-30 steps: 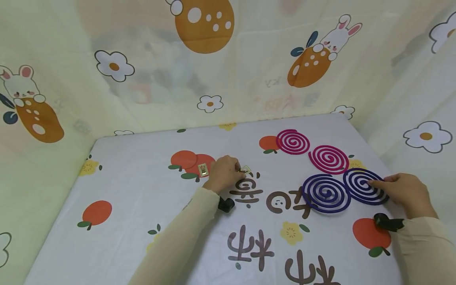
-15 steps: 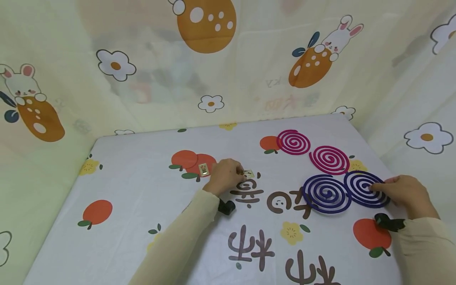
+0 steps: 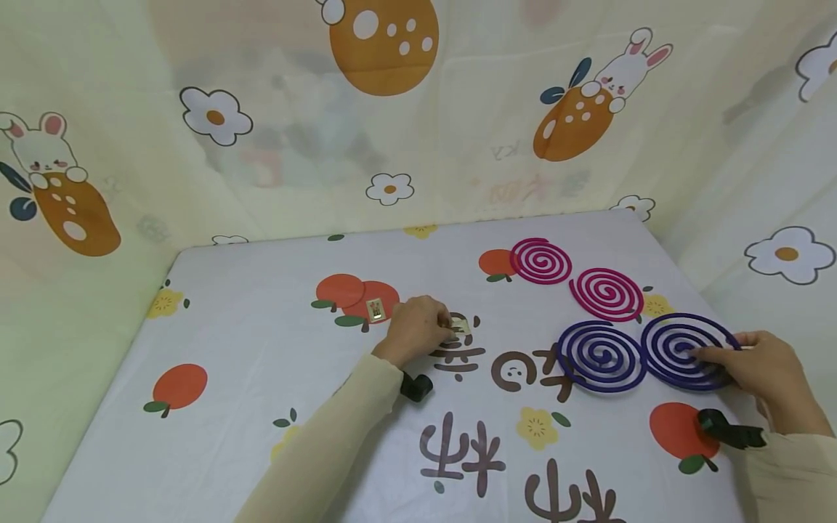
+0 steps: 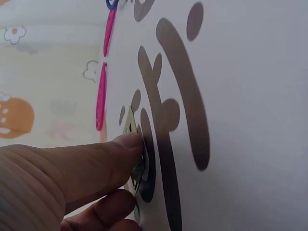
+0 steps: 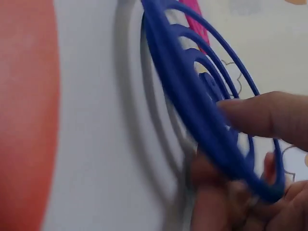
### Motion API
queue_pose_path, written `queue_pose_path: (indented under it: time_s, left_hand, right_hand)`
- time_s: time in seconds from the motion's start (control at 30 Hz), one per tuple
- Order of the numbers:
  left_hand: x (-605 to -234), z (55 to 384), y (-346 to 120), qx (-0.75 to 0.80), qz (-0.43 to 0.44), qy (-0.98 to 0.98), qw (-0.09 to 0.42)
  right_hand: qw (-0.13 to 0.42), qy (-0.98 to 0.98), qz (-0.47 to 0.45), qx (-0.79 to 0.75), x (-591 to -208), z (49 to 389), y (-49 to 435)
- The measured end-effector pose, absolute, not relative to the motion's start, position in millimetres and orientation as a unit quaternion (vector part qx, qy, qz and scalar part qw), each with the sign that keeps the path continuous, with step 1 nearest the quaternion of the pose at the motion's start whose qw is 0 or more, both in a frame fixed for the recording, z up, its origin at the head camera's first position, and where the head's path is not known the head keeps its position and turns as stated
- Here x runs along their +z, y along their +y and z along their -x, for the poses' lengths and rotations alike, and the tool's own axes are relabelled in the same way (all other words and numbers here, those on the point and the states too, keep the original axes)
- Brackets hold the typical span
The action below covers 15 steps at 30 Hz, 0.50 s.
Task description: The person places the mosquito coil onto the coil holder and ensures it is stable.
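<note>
My right hand [image 3: 774,372] pinches a dark blue mosquito coil [image 3: 683,350], thumb on top near its centre and fingers beneath. In the right wrist view the coil [image 5: 190,101] is tilted, with its shadow on the cloth beside it. A second blue coil [image 3: 603,356] lies directly to its left. Between thumb and fingertips, my left hand [image 3: 417,328] holds a small thin metal plate [image 3: 461,326], likely a coil stand, close over the cloth. The left wrist view shows the plate [image 4: 129,122] edge-on, partly hidden by the thumb. A similar plate [image 3: 375,310] lies left of that hand.
Two pink coils, one at the back [image 3: 541,261] and one nearer [image 3: 607,292], lie behind the blue pair. A white printed cloth [image 3: 248,421] covers the table. Patterned curtains [image 3: 301,203] rise along its back and sides.
My right hand has shifted right and slightly nearer, and the blue coil has moved with it and tilted up. The left hand has brought the metal plate a little nearer and to the right.
</note>
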State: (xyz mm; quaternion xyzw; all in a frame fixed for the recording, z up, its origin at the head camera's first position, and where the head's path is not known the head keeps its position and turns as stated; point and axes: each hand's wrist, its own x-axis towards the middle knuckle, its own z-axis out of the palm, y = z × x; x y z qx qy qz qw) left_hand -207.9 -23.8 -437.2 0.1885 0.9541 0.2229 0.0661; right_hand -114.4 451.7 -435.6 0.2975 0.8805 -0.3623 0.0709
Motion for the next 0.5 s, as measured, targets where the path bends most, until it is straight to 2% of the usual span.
queue_pose_path:
  time_s: [0.17, 0.5]
  left_hand:
    - [-437, 203, -22, 0.213, -0.201, 0.954, 0.067]
    - [-437, 192, -21, 0.204, -0.212, 0.954, 0.061]
  right_hand:
    - [0.036, 0.836, -0.305, -0.454, -437, 106, 451]
    - [-0.08, 0.698, -0.349, -0.62, -421, 91, 425]
